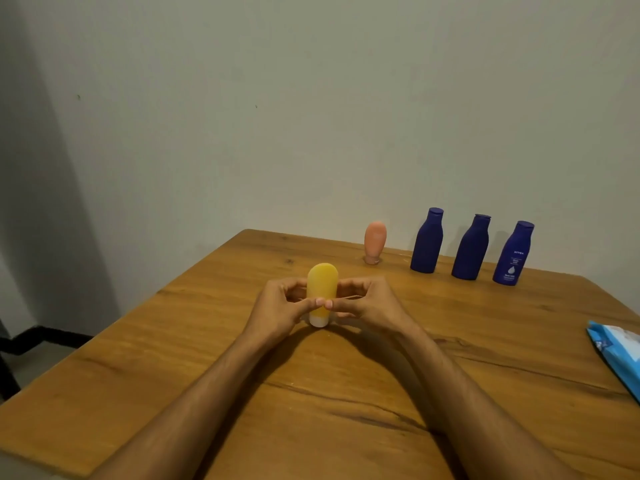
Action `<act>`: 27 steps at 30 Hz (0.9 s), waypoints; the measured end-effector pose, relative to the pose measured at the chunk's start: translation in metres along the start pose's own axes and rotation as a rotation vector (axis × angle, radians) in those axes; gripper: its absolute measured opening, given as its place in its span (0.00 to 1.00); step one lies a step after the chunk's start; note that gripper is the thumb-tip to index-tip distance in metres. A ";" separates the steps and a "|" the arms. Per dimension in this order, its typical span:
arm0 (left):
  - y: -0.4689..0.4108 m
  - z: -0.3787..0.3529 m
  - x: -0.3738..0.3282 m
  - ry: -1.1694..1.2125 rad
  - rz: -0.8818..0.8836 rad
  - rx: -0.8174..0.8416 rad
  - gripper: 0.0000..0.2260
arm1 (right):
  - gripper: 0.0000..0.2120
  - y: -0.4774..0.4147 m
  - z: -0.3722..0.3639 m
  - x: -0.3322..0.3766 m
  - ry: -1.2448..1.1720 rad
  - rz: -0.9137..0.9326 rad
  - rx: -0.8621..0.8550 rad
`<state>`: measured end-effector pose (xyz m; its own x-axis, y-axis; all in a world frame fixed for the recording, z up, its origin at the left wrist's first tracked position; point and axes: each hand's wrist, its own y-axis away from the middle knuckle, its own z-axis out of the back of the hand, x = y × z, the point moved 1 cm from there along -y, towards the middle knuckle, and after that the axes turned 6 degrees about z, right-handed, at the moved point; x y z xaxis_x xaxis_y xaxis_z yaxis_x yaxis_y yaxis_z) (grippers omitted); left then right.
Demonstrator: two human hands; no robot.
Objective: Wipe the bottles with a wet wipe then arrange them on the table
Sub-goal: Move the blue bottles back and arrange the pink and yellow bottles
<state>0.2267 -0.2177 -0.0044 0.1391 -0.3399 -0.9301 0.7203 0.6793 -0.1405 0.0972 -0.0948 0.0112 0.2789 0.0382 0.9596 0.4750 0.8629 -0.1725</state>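
Hands [277,308] hold yellow btl [322,289] (rounded, matte).

The middle of the yellow bottle [322,285] was covered by the thumbs and curled fingers of the left hand [280,306] and the right hand [363,299], so its back could not be seen, and a thin pale line by the right hand's fingers was too fine to identify. The blue pack [618,355] was cut off by the right edge, its print too blurred to read, and the table [173,341] ran out past the bottom and right edges. On the rightmost blue bottle [513,258], the lettering under the brand name was too small to read.
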 end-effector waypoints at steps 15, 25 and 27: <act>-0.126 -0.014 -0.006 0.057 -0.021 -0.122 0.18 | 0.21 -0.122 0.016 -0.016 0.056 0.052 -0.309; -0.197 -0.032 0.014 0.021 -0.013 -0.097 0.17 | 0.21 -0.176 0.028 -0.046 0.011 -0.013 -0.397; -0.207 -0.035 0.016 0.011 -0.021 -0.084 0.18 | 0.22 -0.183 0.031 -0.050 0.041 0.006 -0.404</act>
<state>0.0566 -0.3410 -0.0019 0.1168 -0.3481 -0.9301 0.6634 0.7243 -0.1878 -0.0299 -0.2387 0.0016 0.3122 0.0152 0.9499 0.7605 0.5952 -0.2594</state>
